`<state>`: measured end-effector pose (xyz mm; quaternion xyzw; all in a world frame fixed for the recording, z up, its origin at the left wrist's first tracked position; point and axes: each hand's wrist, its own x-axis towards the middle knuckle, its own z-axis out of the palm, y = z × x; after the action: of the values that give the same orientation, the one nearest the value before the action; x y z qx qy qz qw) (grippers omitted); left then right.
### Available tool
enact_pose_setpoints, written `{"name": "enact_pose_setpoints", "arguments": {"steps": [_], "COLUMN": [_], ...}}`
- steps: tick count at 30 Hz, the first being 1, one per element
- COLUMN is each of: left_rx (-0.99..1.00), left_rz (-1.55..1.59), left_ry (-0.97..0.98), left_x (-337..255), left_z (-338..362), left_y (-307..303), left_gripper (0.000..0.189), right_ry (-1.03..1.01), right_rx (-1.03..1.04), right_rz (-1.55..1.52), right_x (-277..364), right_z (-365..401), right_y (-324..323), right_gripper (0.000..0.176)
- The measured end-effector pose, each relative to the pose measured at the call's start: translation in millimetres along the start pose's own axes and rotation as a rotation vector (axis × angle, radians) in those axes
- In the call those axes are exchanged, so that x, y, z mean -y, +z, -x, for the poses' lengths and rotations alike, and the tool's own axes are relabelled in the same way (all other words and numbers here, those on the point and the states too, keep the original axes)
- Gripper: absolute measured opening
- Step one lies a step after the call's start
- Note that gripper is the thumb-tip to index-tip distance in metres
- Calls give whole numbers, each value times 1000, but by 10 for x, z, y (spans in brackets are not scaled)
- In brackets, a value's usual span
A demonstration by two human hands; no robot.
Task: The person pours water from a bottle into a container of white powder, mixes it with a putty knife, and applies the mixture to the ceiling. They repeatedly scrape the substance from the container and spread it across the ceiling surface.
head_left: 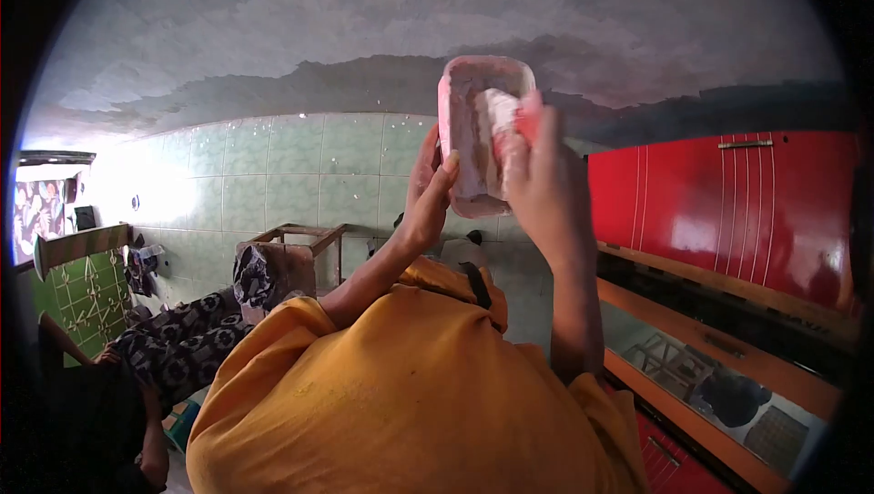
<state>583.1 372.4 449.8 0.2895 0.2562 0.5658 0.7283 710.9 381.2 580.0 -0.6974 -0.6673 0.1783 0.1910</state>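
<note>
In front of the wall I hold up a pinkish rectangular plastic container [443, 125], its inside coated with a pale, paste-like residue. My left hand [430, 203] grips the container's left side, with the thumb over the rim. Fingers closed, my right hand [544, 189] is at the container's right side and slightly blurred. It holds a red-and-white tool smeared with white [503, 116], whose end reaches into the container. The exact kind of tool cannot be made out, and part of it is hidden by my fingers.
The grey wall [273, 20] has a darker uneven band above pale green tiles [246, 198]. White specks dot the tiles. Red cabinets [692, 203] stand at the right. A wooden frame [314, 234] is at the left, and another person's arm [153, 430] shows lower left.
</note>
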Motion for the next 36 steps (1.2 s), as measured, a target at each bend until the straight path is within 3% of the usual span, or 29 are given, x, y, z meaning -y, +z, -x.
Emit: {"name": "enact_pose_setpoints", "arguments": {"steps": [2, 3, 6, 7, 10, 14, 15, 18, 19, 23, 26, 30, 32, 36], "left_rx": [-14, -17, -16, -22, -31, 8, 20, 4, -22, 4, -39, -15, -51, -52], "left_rz": [-6, -10, -49, -58, -63, -72, -89, 30, -17, -13, -21, -105, -137, -166], "left_ry": [7, 9, -19, -10, 18, 14, 32, 12, 0, 13, -5, -21, 2, -29], "left_x": [-14, -21, -3, -2, -24, -83, -74, -38, -60, -53, 17, 156, 128, 80], "left_z": [28, 41, 2, -17, 15, -22, -12, -55, -22, -63, -45, -64, -91, -96], "left_y": [9, 17, -31, -23, 41, 75, 90, 92, 85, 105, -3, -123, -189, -131], "left_gripper": [74, 74, 75, 75, 75, 73, 73, 70, 70, 71, 72, 73, 74, 75], "right_ry": [7, 77, 2, -36, 95, -85, -5, 48, -5, 82, 34, 36, 29, 79], "right_rx": [-59, 72, -16, -136, 101, -171, -21, 26, -102, 84, -100, 24, -81, 39], "right_rz": [-38, 35, 4, -26, 62, 59, 99, 55, -12, 46, -52, 12, -19, 67], "right_x": [8, -9, -1, 17, -26, -1, -22, 8, 60, -95, -21, -230, -39, -209], "right_z": [32, -27, 3, 23, -76, -7, -58, -37, -3, -139, -75, -182, -158, -177], "right_y": [-22, 74, -11, -53, 43, -128, -63, -146, -205, 19, -106, 152, -32, 181], "right_gripper": [32, 30, 32, 32, 34, 31, 30, 28, 29, 34, 34, 33, 36, 35]}}
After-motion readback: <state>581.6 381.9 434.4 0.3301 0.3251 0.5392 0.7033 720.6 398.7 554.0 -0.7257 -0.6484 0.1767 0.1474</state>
